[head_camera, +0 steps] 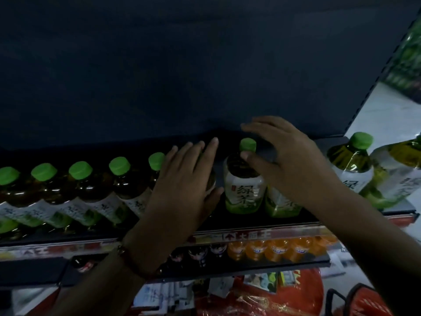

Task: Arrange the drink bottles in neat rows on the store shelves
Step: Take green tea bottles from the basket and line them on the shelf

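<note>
Centrally in the frame, a green-capped clear plastic tea bottle (245, 179) is seen upright on the dark upper shelf (268, 221). The right hand (289, 158) is held over it, fingers apart; the left hand (182, 185) is laid flat, fingers straight and together, against a neighbouring bottle (210, 181).

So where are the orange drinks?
The orange bottles sit in a row on the lower shelf, right of centre in the head view, below the green-capped tea bottle and right of some dark bottles.
</note>
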